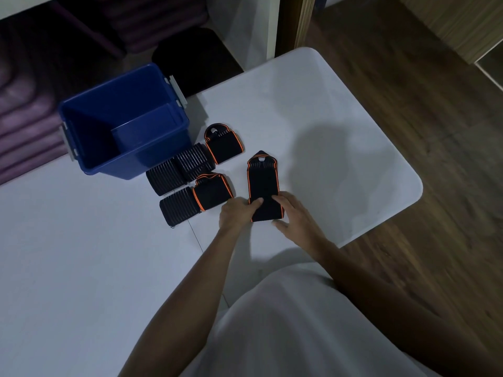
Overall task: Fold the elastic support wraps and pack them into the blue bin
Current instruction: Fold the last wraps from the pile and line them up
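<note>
A black elastic wrap with orange edging (262, 180) lies flat on the white table (326, 131), pointed end away from me. My left hand (238, 212) grips its near left corner, thumb on top. My right hand (292, 213) rests on the near right corner, fingers on the fabric and thumb at its near edge. Left of it sit folded wraps: two with orange edging (223, 144) (212, 190) and three ribbed black ones (194, 159) (166, 178) (178, 206). The blue bin (122, 121) stands open at the far left, and nothing shows inside it.
The bin has grey latches on two sides (178, 91). The table's right edge and rounded corner (413, 183) border a wooden floor (422, 77). Purple cushions (27, 123) and a dark stool (196, 58) lie beyond the table's far edge. My white garment (299, 322) fills the bottom.
</note>
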